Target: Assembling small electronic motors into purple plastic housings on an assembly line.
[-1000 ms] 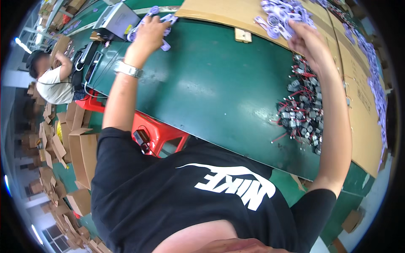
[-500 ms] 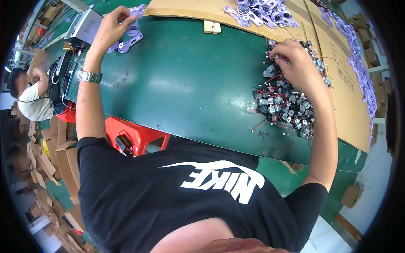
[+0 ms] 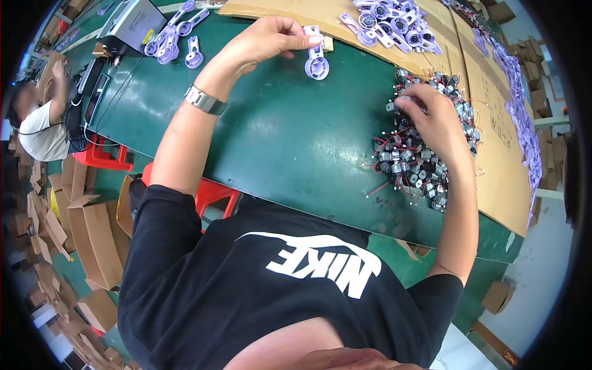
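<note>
My left hand (image 3: pixel 266 38) is raised over the green table (image 3: pixel 271 135) and pinches a lilac plastic part (image 3: pixel 316 54) with a round ring end hanging down. My right hand (image 3: pixel 431 111) rests palm down on a heap of small grey motors (image 3: pixel 413 163) with red and black wires, its fingers curled into the top of the heap. Whether a motor is between those fingers is hidden. More lilac parts (image 3: pixel 176 38) lie at the far left of the table.
A brown cardboard sheet (image 3: pixel 493 142) along the far and right side carries several assembled lilac pieces (image 3: pixel 388 17). A grey box (image 3: pixel 128 23) stands at the far left corner. Another person (image 3: pixel 37 126) sits left. A red stool (image 3: pixel 209 197) and cardboard boxes (image 3: pixel 92 228) lie below the table.
My left hand has come in from the far-left pile toward the middle, now carrying a lilac part. My right hand stays on the motor heap, shifted slightly.
</note>
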Demonstrator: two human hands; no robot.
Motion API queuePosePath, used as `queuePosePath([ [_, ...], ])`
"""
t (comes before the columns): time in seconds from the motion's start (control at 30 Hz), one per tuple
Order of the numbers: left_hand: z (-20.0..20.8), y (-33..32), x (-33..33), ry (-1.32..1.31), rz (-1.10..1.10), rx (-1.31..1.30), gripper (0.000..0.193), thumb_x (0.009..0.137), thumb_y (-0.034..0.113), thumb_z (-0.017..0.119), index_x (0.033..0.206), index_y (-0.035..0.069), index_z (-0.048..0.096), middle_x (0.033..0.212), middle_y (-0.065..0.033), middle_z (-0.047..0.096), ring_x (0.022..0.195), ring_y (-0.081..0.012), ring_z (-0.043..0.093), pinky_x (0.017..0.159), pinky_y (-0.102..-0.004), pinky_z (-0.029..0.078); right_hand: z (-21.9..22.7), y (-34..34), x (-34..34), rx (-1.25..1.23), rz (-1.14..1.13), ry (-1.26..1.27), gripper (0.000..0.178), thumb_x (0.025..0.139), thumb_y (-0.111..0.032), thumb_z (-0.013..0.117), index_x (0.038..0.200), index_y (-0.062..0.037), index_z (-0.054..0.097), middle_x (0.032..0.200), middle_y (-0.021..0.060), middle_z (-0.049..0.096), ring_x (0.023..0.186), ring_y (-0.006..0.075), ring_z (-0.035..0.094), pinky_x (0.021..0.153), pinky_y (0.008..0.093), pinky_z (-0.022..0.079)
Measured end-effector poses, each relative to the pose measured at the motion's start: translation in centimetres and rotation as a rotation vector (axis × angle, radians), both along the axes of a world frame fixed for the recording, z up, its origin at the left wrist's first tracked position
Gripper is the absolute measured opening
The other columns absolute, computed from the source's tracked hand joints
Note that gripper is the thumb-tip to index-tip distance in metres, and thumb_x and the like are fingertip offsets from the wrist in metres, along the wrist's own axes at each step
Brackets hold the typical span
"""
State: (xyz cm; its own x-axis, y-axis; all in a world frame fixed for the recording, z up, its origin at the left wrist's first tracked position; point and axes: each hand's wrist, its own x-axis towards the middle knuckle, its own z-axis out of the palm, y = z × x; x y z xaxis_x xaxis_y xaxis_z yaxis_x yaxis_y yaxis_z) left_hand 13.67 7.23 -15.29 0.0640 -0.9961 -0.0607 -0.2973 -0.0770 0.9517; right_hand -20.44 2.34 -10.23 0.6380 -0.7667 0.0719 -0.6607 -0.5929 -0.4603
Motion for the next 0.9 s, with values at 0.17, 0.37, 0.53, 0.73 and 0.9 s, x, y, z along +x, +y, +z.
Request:
queuePosePath([
  [0.17,0.6,0.1,-0.4,-0.078,-0.024,0.012,0.035,0.091,0.039,0.083,0.089,0.007,0.07,0.088,-0.0004,0.07,0.082,-0.01,0.062,0.072,-0.027,0.05,-0.6,-1.1,-0.3,0.161,-0.164,-0.346,0.03,0.101,-0.027,0.073,0.096,0.0015,0.064,0.071,0.0023,0.06,0.067,0.0107,0.058,0.06,0.0298,0.045],
  [0.37,1.5,0.5,-1.7,-0.199,-0.073,0.025,0.037,0.093,0.04,0.08,0.088,0.004,0.071,0.083,-0.0021,0.069,0.076,-0.0121,0.061,0.069,-0.0301,0.051,0.5,-0.5,1.8,0.352,-0.118,-0.463,0.024,0.1,-0.018,0.072,0.109,-0.0026,0.056,0.075,-0.0012,0.06,0.071,0.0069,0.059,0.061,0.0245,0.049],
  [0.53,3.7,1.6,-3.1,-0.578,-0.036,0.007,0.035,0.099,0.032,0.072,0.085,0.0,0.069,0.073,0.0006,0.06,0.071,-0.0086,0.05,0.065,-0.0283,0.042,0.2,0.0,3.2,0.372,0.047,-0.543,0.025,0.102,-0.014,0.058,0.123,-0.0019,0.061,0.094,0.0042,0.068,0.084,0.0131,0.066,0.074,0.0303,0.056],
  [0.73,5.5,1.5,-3.2,-0.508,-0.07,0.043,0.03,0.1,0.031,0.071,0.091,0.002,0.072,0.081,0.0005,0.067,0.075,-0.0089,0.057,0.07,-0.0271,0.046,-0.8,0.4,3.6,0.244,0.042,-0.42,0.026,0.103,-0.016,0.053,0.117,0.0012,0.066,0.075,0.011,0.064,0.069,0.0177,0.06,0.067,0.0373,0.049],
  [0.9,4.6,-0.1,-3.4,-0.189,-0.125,-0.055,0.029,0.099,0.03,0.075,0.093,0.002,0.071,0.088,-0.0019,0.072,0.083,-0.0087,0.065,0.077,-0.0245,0.053,-0.2,0.6,3.6,0.148,-0.053,-0.445,0.021,0.099,-0.017,0.065,0.11,0.001,0.07,0.079,0.0153,0.069,0.067,0.0228,0.064,0.068,0.0382,0.051],
])
